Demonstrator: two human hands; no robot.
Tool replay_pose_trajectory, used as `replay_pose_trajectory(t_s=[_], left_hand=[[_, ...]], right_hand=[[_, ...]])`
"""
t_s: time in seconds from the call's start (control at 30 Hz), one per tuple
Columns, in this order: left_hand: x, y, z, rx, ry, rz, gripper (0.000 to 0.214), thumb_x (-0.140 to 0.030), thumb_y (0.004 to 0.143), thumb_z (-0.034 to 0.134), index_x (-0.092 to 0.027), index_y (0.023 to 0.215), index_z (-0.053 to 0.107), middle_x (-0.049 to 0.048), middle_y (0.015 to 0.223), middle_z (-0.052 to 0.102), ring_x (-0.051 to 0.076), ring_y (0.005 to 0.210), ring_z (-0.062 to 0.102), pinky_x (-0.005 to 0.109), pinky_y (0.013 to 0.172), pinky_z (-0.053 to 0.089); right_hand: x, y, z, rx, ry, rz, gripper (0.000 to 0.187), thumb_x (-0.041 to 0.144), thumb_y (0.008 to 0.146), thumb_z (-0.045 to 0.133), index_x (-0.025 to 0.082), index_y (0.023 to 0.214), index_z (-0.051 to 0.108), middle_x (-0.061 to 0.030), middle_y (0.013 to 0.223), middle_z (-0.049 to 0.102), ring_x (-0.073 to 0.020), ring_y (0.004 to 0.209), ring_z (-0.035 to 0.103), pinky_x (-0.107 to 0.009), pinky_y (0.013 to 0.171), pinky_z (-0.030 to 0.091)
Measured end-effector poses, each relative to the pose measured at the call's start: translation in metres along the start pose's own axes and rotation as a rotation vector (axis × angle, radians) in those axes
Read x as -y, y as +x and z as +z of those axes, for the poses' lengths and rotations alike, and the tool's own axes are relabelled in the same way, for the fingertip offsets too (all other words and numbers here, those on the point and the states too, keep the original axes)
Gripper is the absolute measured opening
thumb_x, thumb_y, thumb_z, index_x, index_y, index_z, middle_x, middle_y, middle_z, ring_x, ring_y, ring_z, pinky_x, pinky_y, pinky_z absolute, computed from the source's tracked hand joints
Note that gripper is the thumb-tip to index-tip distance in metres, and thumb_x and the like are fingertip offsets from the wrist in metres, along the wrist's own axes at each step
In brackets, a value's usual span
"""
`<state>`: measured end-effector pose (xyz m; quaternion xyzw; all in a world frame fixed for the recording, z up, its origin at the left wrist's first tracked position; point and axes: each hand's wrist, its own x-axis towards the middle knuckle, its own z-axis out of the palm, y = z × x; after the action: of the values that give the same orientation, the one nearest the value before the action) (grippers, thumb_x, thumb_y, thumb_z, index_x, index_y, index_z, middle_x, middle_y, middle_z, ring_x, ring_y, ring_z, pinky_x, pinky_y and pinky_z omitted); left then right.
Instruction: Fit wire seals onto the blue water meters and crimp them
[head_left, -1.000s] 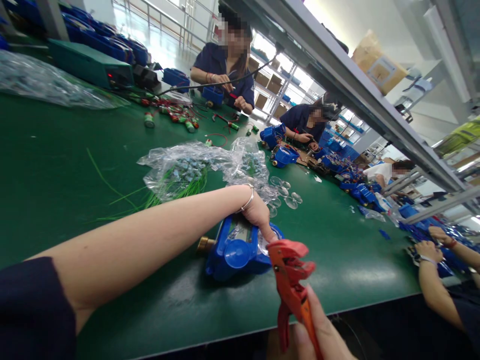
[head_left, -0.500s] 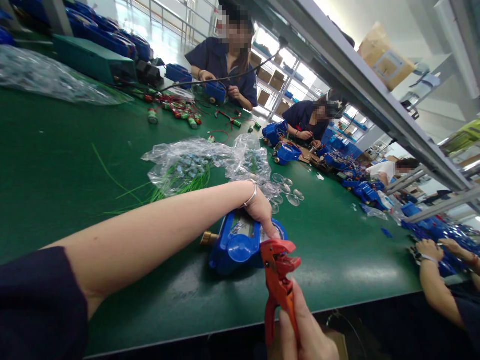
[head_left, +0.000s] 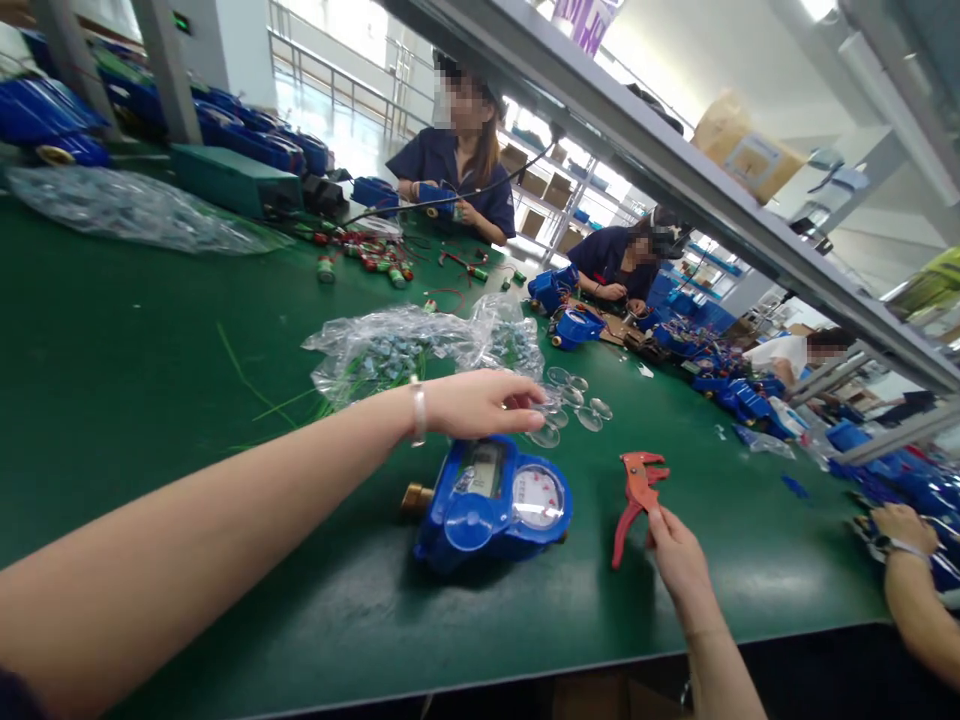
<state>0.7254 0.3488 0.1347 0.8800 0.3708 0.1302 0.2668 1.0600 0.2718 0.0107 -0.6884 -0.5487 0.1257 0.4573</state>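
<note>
A blue water meter (head_left: 469, 520) with a brass fitting, a small display and a round dial lies in front of me. My left hand (head_left: 491, 402) reaches over its far side, thumb and fingers apart, with the fingertips at several clear round discs (head_left: 546, 436). Whether they touch a disc I cannot tell. To the right of the meter, my right hand (head_left: 679, 555) grips one handle of a red wire stripper (head_left: 637, 490), raised above the green table. The stripper's jaws point away from me and stand apart.
Behind the discs lie plastic bags (head_left: 390, 345) of small connectors with green wires. Batteries with red leads (head_left: 382, 262) are scattered farther back. Co-workers sit across the table, and another person's hands (head_left: 904, 525) work at the right. A metal shelf beam (head_left: 675, 190) crosses overhead.
My left hand has left the meter's dial and moved back to the discs. The right hand has carried the wire stripper away from the meter, to the right.
</note>
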Motion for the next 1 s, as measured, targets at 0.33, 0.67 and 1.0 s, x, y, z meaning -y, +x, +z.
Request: replay_pose_trajectory(t_s=[0.33, 0.67, 1.0], left_hand=[[0.009, -0.103, 0.131, -0.579, -0.172, -0.240, 0.089, -0.046, 0.080, 0.056, -0.024, 0.143, -0.002, 0.0133, 0.147, 0.020, 0.034, 0.129, 0.031, 0.051, 0.104, 0.033], [-0.026, -0.099, 0.112, -0.649, -0.136, -0.228, 0.065, -0.050, 0.086, 0.045, -0.022, 0.139, 0.021, 0.0087, 0.121, 0.057, 0.027, 0.106, 0.057, 0.036, 0.086, 0.049], [-0.075, -0.098, 0.100, -0.734, 0.114, -0.250, 0.065, -0.058, 0.078, 0.051, -0.032, 0.135, 0.033, 0.0008, 0.104, 0.066, 0.025, 0.080, 0.067, 0.032, 0.067, 0.054]], right_hand=[[0.053, -0.016, 0.074, 0.856, 0.523, -0.382, 0.120, 0.052, 0.052, 0.080, 0.021, 0.143, 0.008, -0.0130, 0.145, 0.026, -0.0267, 0.132, 0.029, -0.045, 0.108, 0.024], [0.099, -0.082, 0.037, 0.690, 0.914, 0.038, 0.084, 0.040, 0.056, 0.081, 0.019, 0.126, 0.040, -0.0118, 0.119, 0.056, -0.0299, 0.107, 0.054, -0.044, 0.094, 0.041], [0.111, -0.103, 0.005, 0.760, 1.163, 0.200, 0.087, 0.049, 0.055, 0.078, 0.018, 0.125, 0.036, -0.0140, 0.116, 0.058, -0.0328, 0.105, 0.057, -0.047, 0.090, 0.044]])
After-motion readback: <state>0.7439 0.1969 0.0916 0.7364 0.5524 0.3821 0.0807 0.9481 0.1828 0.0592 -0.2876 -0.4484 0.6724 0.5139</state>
